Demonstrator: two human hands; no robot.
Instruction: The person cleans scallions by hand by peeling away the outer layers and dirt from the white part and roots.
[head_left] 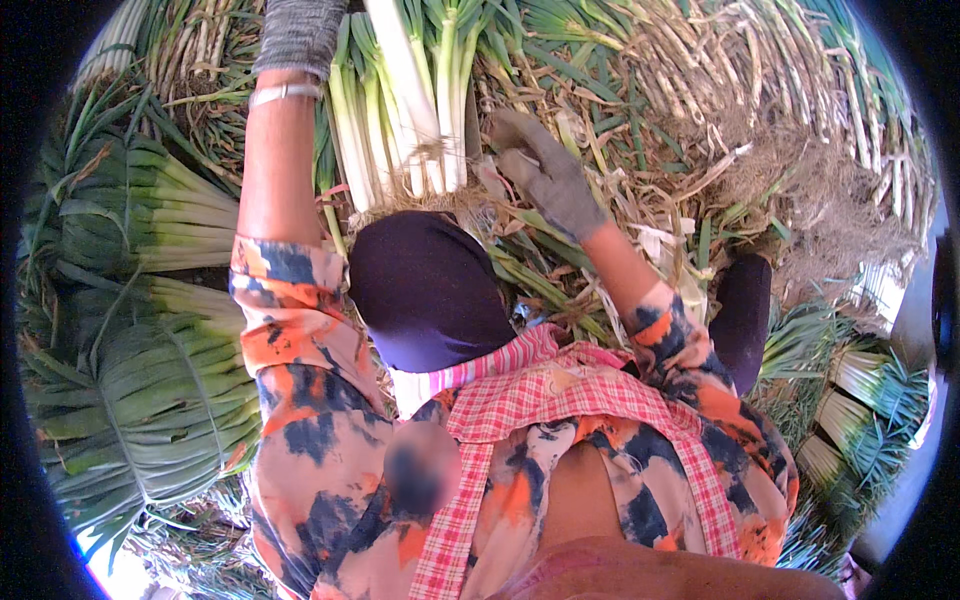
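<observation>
My left hand, in a grey knitted glove (300, 38), reaches to the top edge, where its fingers are cut off from view. Just right of it a thick white-stemmed leek (402, 65) slants down, blurred, its rooted end over a row of other leeks (355, 130). What grips its upper part is out of the picture. My right hand (548, 178), in a dirty grey glove, is right of the leeks' root ends. Its fingers and thumb are curved and apart, with nothing plainly held, close to some dry peelings.
Tied bundles of trimmed leeks (150, 390) are stacked at the left. Loose unpeeled leeks with tangled roots (800, 190) lie at the upper right. Dry leaves and peelings (610, 130) cover the ground ahead. My dark-clad knee (425, 285) stands in the middle; more bundles (850, 410) lie right.
</observation>
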